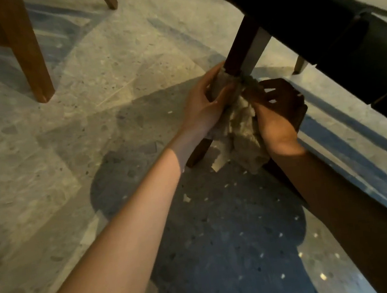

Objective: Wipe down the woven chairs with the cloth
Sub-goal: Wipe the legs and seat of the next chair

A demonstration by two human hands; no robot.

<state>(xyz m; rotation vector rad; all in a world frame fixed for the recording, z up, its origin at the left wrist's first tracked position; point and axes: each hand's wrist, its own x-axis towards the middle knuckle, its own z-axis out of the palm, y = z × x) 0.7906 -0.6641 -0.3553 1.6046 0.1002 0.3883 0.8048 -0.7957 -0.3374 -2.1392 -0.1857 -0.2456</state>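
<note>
Terrazzo floor (pixel 108 83), speckled, no readable writing anywhere. Dark woven chair (pixel 317 11) upper right, its wooden leg (pixel 242 51) angling down. Crumpled cloth (pixel 241 131) wrapped round that leg. Left hand (pixel 204 106) and right hand (pixel 277 110) both clenched on cloth.

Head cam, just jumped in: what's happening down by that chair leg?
A person is crouched low, wiping a dark wooden chair leg with a crumpled beige cloth. The left hand presses the cloth around the leg from one side, and the right hand, in shadow, grips it from the other. The cloth sits partway down the leg, its loose end hanging toward the speckled floor. Another chair's leg stands to the left, untouched.
</note>
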